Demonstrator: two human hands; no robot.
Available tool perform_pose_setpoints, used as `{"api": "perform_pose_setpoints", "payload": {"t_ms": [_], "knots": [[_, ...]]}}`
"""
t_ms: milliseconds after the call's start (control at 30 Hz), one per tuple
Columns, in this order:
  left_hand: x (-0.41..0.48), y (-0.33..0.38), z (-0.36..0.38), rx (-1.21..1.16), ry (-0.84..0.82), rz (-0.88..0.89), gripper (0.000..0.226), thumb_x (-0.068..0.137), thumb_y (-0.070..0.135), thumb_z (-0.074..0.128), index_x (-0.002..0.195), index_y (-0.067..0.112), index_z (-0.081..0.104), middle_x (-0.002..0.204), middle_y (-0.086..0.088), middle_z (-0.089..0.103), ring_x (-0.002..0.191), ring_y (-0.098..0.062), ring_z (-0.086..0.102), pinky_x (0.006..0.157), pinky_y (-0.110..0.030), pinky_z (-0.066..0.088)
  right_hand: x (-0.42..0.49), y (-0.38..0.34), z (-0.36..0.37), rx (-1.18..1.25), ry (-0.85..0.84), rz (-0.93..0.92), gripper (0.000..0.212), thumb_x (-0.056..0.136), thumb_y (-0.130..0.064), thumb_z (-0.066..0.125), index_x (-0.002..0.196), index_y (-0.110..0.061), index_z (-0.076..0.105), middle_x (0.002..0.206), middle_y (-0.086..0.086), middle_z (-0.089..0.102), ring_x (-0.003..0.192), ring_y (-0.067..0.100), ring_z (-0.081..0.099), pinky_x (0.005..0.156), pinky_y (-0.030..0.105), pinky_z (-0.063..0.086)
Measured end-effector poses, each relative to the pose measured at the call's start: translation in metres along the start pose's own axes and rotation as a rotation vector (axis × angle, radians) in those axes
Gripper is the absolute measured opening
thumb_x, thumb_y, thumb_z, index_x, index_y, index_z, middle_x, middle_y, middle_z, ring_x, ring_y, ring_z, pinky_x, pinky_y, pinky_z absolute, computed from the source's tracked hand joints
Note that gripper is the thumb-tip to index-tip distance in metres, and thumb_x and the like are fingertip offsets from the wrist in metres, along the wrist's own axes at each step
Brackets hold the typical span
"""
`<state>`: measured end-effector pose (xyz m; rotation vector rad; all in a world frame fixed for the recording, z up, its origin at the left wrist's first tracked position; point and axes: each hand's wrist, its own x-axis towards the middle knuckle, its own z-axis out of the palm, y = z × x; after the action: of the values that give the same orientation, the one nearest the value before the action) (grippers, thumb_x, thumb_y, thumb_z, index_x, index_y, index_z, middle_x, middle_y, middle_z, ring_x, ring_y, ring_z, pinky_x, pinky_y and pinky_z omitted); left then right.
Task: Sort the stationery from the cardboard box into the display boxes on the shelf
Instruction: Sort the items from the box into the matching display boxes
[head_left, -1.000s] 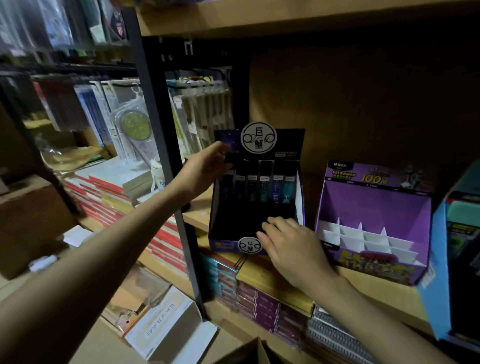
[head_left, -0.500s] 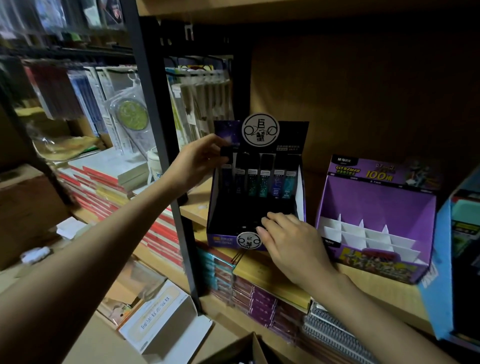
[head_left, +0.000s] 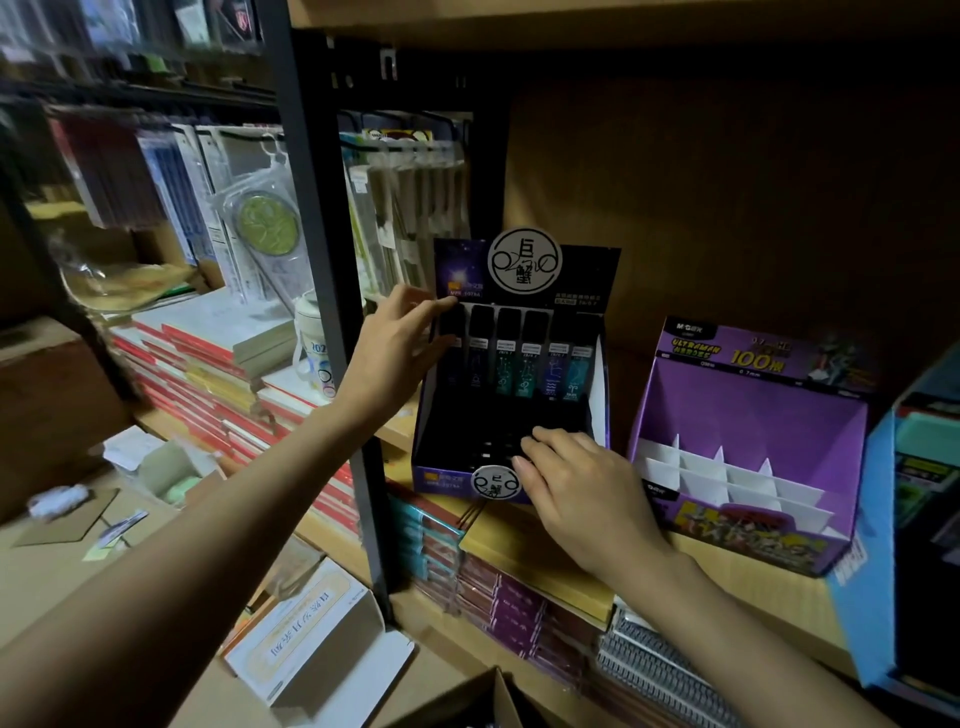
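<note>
The dark display box stands at the shelf's front-left corner, lead cases upright along its back. Your left hand pinches the leftmost case; your right hand rests relaxed fingers on its front rim.

The bottom edge cuts off the cardboard box. The right hand hides the dark display box's near corner; the left hand's grip is unclear.

left hand: bare, slim fingers | left forearm: bare up to the frame edge, lower left of the dark display box | right hand: bare, short nails | right forearm: bare, lower right of that box
</note>
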<state>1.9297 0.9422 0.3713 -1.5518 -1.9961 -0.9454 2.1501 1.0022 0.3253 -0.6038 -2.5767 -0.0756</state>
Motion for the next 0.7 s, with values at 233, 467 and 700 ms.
{"api": "perform_pose_setpoints", "payload": {"t_ms": [233, 467, 700], "knots": [[-0.017, 0.015, -0.021, 0.128, -0.133, -0.059, 0.065, 0.091, 0.032, 0.059, 0.147, 0.012, 0.031, 0.136, -0.014, 0.042, 0.120, -0.030, 0.041, 0.097, -0.040, 0.035, 0.001, 0.004, 0.002, 0.053, -0.072, -0.012, 0.042, 0.101, -0.034, 0.033, 0.129, -0.013, 0.055, 0.131, 0.004, 0.056, 0.120, 0.021, 0.051, 0.094, 0.034, 0.045], [-0.127, 0.041, -0.049, -0.029, -0.109, -0.132, 0.030, 0.087, 0.009, 0.062, 0.117, 0.004, 0.057, 0.117, -0.013, 0.052, 0.106, -0.023, 0.050, 0.085, -0.028, 0.041, -0.015, -0.007, -0.035, 0.272, 0.117, -0.144, 0.026, 0.094, -0.011, 0.051, 0.116, -0.002, 0.063, 0.118, 0.012, 0.061, 0.111, 0.028, 0.055, 0.092, 0.037, 0.046], [-0.271, 0.059, -0.016, -0.241, -0.470, -0.450, 0.023, 0.091, 0.008, 0.057, 0.114, 0.004, 0.059, 0.110, -0.011, 0.055, 0.099, -0.023, 0.057, 0.083, -0.026, 0.041, -0.104, -0.039, 0.006, 0.280, -0.317, -0.323, 0.024, 0.096, -0.024, 0.043, 0.108, -0.011, 0.059, 0.109, 0.007, 0.058, 0.103, 0.022, 0.051, 0.078, 0.034, 0.041]]}}
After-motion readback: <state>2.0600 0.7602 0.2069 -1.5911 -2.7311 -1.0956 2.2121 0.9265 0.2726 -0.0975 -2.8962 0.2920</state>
